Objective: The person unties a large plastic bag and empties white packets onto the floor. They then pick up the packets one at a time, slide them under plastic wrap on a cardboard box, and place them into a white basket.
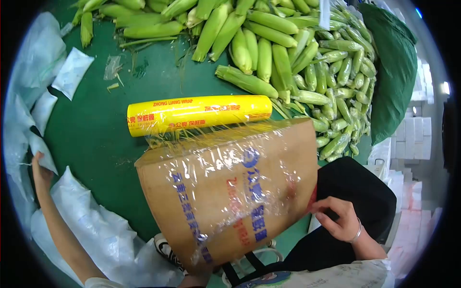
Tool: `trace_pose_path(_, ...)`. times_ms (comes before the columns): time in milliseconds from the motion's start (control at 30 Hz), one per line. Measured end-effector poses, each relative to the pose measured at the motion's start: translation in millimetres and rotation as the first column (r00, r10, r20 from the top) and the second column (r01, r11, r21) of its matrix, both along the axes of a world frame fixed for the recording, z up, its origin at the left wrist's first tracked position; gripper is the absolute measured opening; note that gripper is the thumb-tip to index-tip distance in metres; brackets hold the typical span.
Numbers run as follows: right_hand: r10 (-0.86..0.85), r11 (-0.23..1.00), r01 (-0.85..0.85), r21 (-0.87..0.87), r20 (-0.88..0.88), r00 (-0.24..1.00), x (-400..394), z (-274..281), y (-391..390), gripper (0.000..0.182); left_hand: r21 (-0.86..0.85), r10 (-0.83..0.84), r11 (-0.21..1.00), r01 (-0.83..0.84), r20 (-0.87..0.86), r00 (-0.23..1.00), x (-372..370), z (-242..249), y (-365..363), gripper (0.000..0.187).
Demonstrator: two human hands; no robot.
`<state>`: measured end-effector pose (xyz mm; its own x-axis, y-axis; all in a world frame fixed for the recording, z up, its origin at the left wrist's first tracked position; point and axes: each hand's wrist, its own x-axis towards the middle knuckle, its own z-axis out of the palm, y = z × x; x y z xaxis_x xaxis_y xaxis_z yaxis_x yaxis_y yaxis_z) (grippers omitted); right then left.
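My left hand (43, 169) reaches far to the left, its fingers closed on the edge of a pale, translucent plastic bag (43, 150); part of the fingers is hidden. Low in front of me, tilted, a brown cardboard box (211, 182) is covered in clear, wrinkled film. Beside its right edge is my right hand (338, 218), fingers loosely bent and thumb apart, fingertips at the box edge. Whether they touch it is hard to tell. A yellow roll of cling film (199, 114) lies just beyond the box, with film stretching from it over the box.
Unwrapped corn in green husks (230, 31) is heaped at the back. Film-wrapped ears (341, 86) pile up at the right, next to a dark green sheet (391, 62). More plastic bags (93, 218) lie lower left. Scraps of film (113, 67) lie on the green surface (96, 129).
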<state>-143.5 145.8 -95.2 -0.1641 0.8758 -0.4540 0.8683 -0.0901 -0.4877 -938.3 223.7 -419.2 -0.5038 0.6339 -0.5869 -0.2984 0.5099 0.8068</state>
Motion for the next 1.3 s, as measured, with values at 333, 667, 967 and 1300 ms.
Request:
trace_pose_path(333,-0.003,0.986,0.023,0.166,-0.122,0.993,55,-36,-91,0.053,0.113,-0.756,0.616,0.780,-0.195,0.625,373,265,-72,0.085)
trace_pose_path(667,0.206,0.732,-0.103,0.673,-0.075,0.976,70,-115,-103,0.015,-0.337,-0.216,0.061,0.939,-0.923,-0.317,595,250,-44,0.100)
trace_pose_path(967,-0.223,0.880,0.452,0.145,-0.714,0.664,-5,-76,-27,0.007,-0.358,-0.335,-0.083,0.930,-0.869,-0.365,594,238,-91,0.108)
trace_pose_path(1300,0.677,0.509,-0.753,0.418,0.346,0.650,20,-78,-2,0.105,-0.571,-0.713,0.605,0.556,-0.699,0.058,533,220,-198,0.054)
